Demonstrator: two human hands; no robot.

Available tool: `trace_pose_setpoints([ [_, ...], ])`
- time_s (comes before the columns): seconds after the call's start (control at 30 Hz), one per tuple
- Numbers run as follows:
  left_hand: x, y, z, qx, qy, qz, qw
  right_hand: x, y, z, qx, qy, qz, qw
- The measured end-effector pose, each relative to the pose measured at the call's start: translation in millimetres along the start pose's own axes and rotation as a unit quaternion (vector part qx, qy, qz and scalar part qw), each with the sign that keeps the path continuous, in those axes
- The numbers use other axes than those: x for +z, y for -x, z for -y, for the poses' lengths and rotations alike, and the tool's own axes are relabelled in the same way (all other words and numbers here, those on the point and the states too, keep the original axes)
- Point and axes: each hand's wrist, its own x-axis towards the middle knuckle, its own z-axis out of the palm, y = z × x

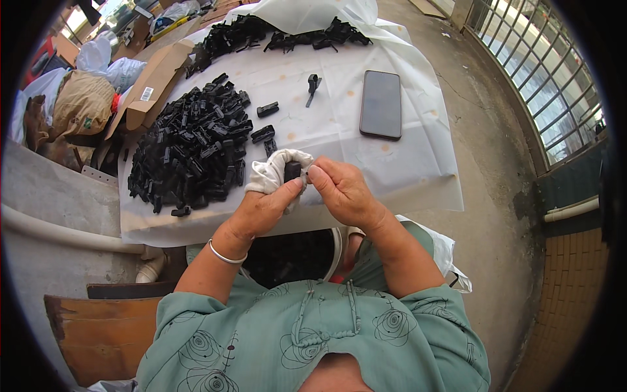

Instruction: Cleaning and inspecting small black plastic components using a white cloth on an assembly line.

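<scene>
Over the near edge of a table, my left hand (258, 212) is closed on a white cloth (264, 175) with a small black plastic part (292, 171) in its folds. The thumb presses beside the part. My right hand (346, 193) touches the cloth's right side, thumb and forefinger pinched together; what they grip is too small to make out. Just beyond the cloth lie loose black plastic parts (263, 134). A big pile of similar black parts (189, 140) spreads to the left. Farther off lies a single black piece with a thin strap (312, 88).
A white sheet (418, 176) covers the table, with a phone (381, 104) on the right and a row of black strapped pieces (235, 32) along the back. An open cardboard box (153, 85) leans at the left. Below the edge stands a white-rimmed bucket (337, 251) of dark pieces.
</scene>
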Motion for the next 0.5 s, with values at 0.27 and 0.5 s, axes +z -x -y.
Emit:
trace_pose_setpoints([
  [0.27,3.7,-2.0,2.5,0.061,-0.148,-0.026,0.987,6.1,-0.1,-4.5,0.024,0.012,0.019,0.999],
  [0.5,6.4,-2.9,7.6,0.164,-0.241,-0.044,0.956,20.2,0.5,1.4,-0.025,0.089,-0.044,0.995],
])
